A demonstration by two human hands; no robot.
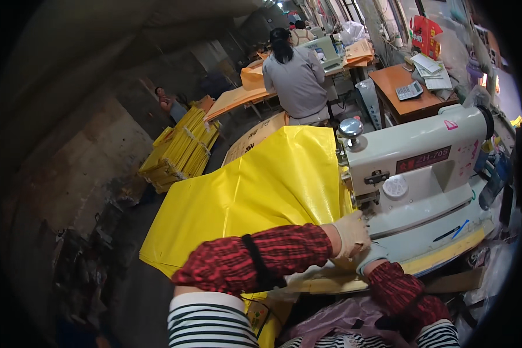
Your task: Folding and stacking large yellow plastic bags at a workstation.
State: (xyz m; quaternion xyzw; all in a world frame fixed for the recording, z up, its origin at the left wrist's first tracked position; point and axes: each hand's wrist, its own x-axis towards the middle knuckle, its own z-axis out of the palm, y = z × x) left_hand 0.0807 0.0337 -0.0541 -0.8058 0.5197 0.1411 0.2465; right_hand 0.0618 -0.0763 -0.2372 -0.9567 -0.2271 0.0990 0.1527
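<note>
A large shiny yellow plastic sack [243, 194] spreads from the left up to the needle end of a pale sewing machine [420, 153]. My left hand [352, 235], in a pale glove, is closed on the sack's near right edge, just in front of the presser foot area. Close beside and below it is my right hand [372, 254], also gloved, at the same edge. Its fingers are mostly hidden, so I cannot tell their grip. The needle and the stitching spot are covered by the machine head and my left hand.
A black pen [446, 234] and a blue pen [461, 228] lie on the machine table's right side. Behind stands a wooden desk [383, 78] with a calculator [409, 91]. Bundled yellow sacks [182, 148] are stacked at far left. A seated person [296, 78] works ahead; another stands farther left.
</note>
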